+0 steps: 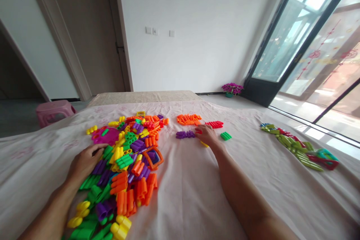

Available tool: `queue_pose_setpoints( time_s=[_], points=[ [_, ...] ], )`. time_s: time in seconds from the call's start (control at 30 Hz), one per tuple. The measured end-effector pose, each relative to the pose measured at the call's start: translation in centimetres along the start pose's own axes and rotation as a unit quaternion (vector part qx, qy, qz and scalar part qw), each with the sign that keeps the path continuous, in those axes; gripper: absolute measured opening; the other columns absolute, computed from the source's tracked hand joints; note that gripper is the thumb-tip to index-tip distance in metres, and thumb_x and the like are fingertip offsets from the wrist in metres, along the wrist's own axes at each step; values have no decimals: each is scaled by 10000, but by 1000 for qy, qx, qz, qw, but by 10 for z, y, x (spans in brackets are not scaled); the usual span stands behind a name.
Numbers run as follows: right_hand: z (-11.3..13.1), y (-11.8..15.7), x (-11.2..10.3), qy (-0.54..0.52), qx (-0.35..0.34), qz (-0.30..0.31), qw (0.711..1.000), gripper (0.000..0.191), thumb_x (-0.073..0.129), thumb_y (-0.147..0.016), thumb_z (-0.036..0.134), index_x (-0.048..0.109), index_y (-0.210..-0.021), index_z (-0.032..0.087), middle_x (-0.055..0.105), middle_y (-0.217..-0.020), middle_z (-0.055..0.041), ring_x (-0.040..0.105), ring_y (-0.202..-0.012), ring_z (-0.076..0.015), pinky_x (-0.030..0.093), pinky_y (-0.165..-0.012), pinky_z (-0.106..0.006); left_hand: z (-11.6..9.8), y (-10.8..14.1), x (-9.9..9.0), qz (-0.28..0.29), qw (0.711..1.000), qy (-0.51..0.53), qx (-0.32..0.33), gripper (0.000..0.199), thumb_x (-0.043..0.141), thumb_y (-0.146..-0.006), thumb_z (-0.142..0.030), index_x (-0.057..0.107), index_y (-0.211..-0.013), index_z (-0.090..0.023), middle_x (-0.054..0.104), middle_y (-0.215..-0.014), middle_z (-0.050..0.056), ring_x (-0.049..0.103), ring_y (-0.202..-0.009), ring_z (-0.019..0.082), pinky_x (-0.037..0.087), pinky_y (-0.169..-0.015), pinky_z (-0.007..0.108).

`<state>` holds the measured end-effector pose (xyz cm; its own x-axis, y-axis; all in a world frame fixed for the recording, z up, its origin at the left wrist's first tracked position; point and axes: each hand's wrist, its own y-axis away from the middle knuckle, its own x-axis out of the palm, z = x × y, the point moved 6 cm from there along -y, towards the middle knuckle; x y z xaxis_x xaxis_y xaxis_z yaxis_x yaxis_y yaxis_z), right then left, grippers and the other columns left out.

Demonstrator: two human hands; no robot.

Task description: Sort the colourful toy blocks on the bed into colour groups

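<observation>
A heap of plastic building blocks in orange, green, purple and yellow lies left of the middle. My left hand rests at the heap's left edge, fingers curled in beside a green block; what they grip, if anything, is hidden. Farther right, my right hand is closed, with a bit of a red block showing at its fingertips. Around it lie a purple row, an orange group, a red row, a green block and a partly covered yellow block.
A pale cloth covers the working surface. Olive-green, red and teal pieces lie at the far right. A magenta plastic piece sits behind the heap. Beyond the edge are a pink stool and potted flowers.
</observation>
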<state>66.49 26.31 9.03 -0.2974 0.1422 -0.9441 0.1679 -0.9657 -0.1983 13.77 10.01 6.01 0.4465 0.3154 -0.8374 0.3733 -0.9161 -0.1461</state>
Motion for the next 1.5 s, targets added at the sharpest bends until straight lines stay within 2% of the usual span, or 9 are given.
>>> queue_pose_setpoints(
  time_s=[0.2, 0.33, 0.53, 0.73, 0.87, 1.0, 1.27, 1.5],
  points=[
    [0, 5, -9, 41, 32, -18, 998, 202, 578, -855, 285, 745, -945, 214, 680, -1222, -81, 526, -1190, -306, 415, -938, -374, 3, -1, 1, -11, 1000, 1, 6, 424, 446, -905, -457, 707, -1173, -257, 736, -1192, 34, 666, -1102, 250, 489, -871, 303],
    [-3, 6, -13, 35, 59, -39, 997, 202, 563, -850, 238, 750, -919, 204, 689, -1201, -96, 532, -1193, -309, 413, -935, -383, 5, -3, 2, -26, 999, 10, 18, 402, 461, -890, -458, 725, -1132, -277, 749, -1166, 33, 678, -1080, 253, 502, -847, 297],
    [-8, 4, -12, 17, 69, -51, 996, 267, 595, -836, 266, 755, -1045, 223, 682, -1238, -87, 520, -1225, -322, 393, -987, -419, 7, -3, 3, -17, 1000, 15, 11, 429, 449, -887, -475, 719, -1150, -271, 744, -1170, 35, 675, -1085, 248, 496, -856, 292],
    [-12, 1, -20, -35, 97, -111, 988, 284, 566, -884, 307, 751, -1091, 247, 698, -1206, -53, 549, -1183, -273, 423, -973, -371, 6, -3, 4, -12, 1000, 23, 10, 429, 446, -892, -475, 709, -1158, -264, 733, -1188, 42, 665, -1090, 251, 484, -878, 303],
    [-4, 1, -26, -60, 71, -158, 983, 258, 553, -889, 236, 761, -1042, 246, 715, -1171, -35, 572, -1144, -243, 433, -977, -347, 7, -3, 4, -8, 1000, 21, 6, 431, 441, -897, -480, 702, -1169, -271, 731, -1190, 42, 664, -1083, 250, 480, -881, 307],
    [12, 3, -28, -86, 27, -179, 980, 265, 544, -878, 179, 756, -1027, 231, 730, -1132, -36, 596, -1130, -215, 435, -1006, -336, 8, -3, 4, -6, 1000, 17, 2, 435, 439, -899, -481, 699, -1180, -274, 731, -1195, 43, 664, -1090, 252, 484, -864, 306],
    [46, 9, -20, -120, -28, -141, 982, 248, 545, -885, 177, 751, -1011, 237, 746, -1088, -28, 670, -1016, -187, 489, -948, -311, 4, -2, 1, -21, 1000, 10, 2, 421, 444, -886, -477, 723, -1138, -286, 742, -1178, 27, 676, -1078, 252, 499, -845, 298],
    [64, 13, -10, -125, -73, -99, 984, 298, 545, -846, 108, 754, -1017, 233, 750, -1083, -28, 677, -1024, -191, 497, -918, -296, -1, 0, -1, -25, 1000, 3, 9, 424, 449, -878, -450, 731, -1135, -264, 749, -1159, 30, 683, -1072, 247, 506, -839, 287]
  ],
)
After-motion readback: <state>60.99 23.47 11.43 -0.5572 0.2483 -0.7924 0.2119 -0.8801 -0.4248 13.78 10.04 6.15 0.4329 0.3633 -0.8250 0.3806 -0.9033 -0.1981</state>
